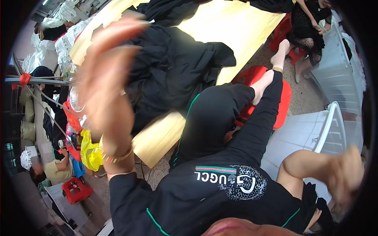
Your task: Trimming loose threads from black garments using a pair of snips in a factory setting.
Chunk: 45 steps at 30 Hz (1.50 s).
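My left hand [112,67] is raised at the left, over the edge of a heap of black cloth [169,74]. Motion smears its fingers, so I cannot make out their pose or whether they touch the cloth. A bracelet circles that wrist. The heap lies on a pale wooden table [232,23], and part of it hangs over the near edge. Far to the right my right hand [344,175] is lifted with the elbow bent, near a white plastic bin [303,131]. Blur hides its fingers too, and no held thing can be made out in either hand.
My legs stretch toward a red plastic stool [282,104], with my feet by it. Another person [311,27] sits at the far right. At the left are a yellow plastic bag [90,153], a metal rod [43,81], a second red stool [76,190] and other people.
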Each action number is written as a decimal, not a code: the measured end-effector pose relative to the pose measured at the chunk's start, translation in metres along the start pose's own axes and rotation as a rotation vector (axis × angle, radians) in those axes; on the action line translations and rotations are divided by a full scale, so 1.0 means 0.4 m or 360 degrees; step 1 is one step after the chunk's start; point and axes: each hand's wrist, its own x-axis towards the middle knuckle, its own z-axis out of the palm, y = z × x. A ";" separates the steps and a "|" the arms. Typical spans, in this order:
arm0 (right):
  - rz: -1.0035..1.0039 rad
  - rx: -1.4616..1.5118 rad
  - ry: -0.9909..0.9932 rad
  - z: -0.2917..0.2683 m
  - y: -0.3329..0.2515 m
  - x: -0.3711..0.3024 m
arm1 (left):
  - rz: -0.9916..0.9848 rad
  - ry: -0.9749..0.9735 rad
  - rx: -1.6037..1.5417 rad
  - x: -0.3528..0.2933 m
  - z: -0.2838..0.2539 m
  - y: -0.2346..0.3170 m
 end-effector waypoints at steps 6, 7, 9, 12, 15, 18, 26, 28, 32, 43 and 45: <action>0.1632 -0.1016 0.0231 0.142 0.300 -0.165 | -0.0404 -0.0476 0.1022 -0.152 0.140 -0.331; 0.1850 -0.1081 0.0133 0.153 0.317 -0.185 | -0.0412 -0.0499 0.1163 -0.152 0.149 -0.343; 0.1761 -0.0800 0.0142 0.173 0.355 -0.243 | -0.0350 -0.0472 0.1090 -0.144 0.159 -0.338; 0.1731 -0.0673 0.0075 0.223 0.391 -0.234 | -0.0588 -0.0565 0.0791 -0.136 0.163 -0.336; 0.1496 -0.0664 -0.0038 0.266 0.416 -0.208 | -0.0912 -0.0272 -0.0204 -0.129 0.183 -0.293; 0.1216 -0.0636 0.0030 0.295 0.423 -0.169 | -0.1191 -0.0268 -0.1131 -0.113 0.198 -0.209; 0.1065 -0.0728 0.0303 0.324 0.466 -0.194 | -0.1461 -0.0394 -0.1519 -0.146 0.234 -0.230; 0.1039 -0.0772 0.0264 0.330 0.467 -0.194 | -0.1464 -0.0392 -0.1513 -0.150 0.240 -0.231; 0.1070 -0.0896 0.0145 0.338 0.473 -0.184 | -0.1430 -0.0425 -0.1436 -0.154 0.244 -0.233; 0.1125 -0.0795 0.0109 0.333 0.475 -0.180 | -0.1378 -0.0465 -0.1376 -0.162 0.243 -0.237; 0.1121 -0.0809 0.0079 0.330 0.477 -0.183 | -0.1372 -0.0472 -0.1380 -0.161 0.243 -0.236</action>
